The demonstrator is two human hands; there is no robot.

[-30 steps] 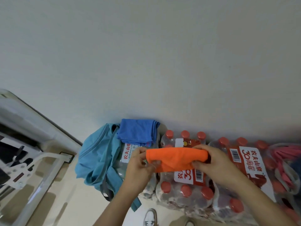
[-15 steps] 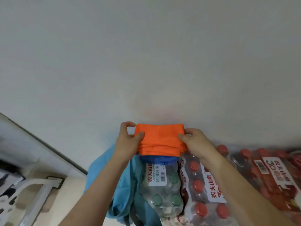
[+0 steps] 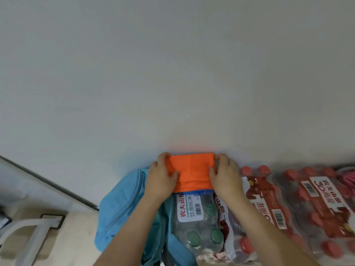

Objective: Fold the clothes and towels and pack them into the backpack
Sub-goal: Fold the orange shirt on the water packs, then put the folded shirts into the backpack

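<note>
Left hand (image 3: 163,178), right hand (image 3: 226,178): fingers curled round side edges of folded orange cloth (image 3: 192,172), thumbs pressing top. Cloth between fingers, atop blue cloth (image 3: 202,192); backpack (image 3: 123,208) beside left fingers.

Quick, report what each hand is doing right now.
Left hand: closed, gripping the folded orange cloth's left edge.
Right hand: closed, gripping the same cloth's right edge.

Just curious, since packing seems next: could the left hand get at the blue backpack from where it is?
Probably yes. The blue backpack lies right beside the left hand, nothing between them, but that hand grips the orange cloth and must let go first.
</note>
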